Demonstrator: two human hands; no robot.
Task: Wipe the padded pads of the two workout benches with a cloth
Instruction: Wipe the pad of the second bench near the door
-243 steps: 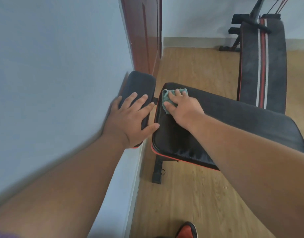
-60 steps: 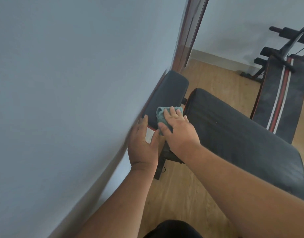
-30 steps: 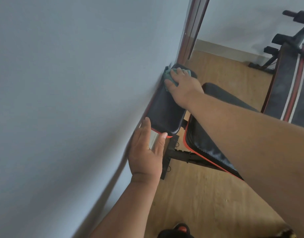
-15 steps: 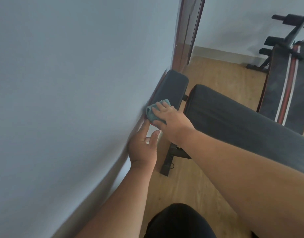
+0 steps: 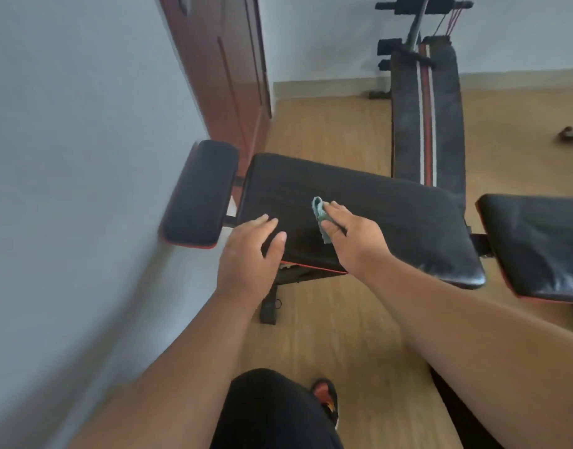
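**Cloth bunched on the middle pad**

Our right hand (image 5: 356, 234) pinches the balled cloth (image 5: 320, 218) against the bench's middle pad (image 5: 392, 218); our left hand (image 5: 249, 254) rests open at its edge. Bunched so small, the cloth could miss strips, and the striped bench (image 5: 427, 124) waits beyond.

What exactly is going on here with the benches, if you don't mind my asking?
A person is wiping a workout bench. The right hand holds a green cloth on the large middle pad, while the left hand rests open at its near edge. The striped bench stands behind, untouched.
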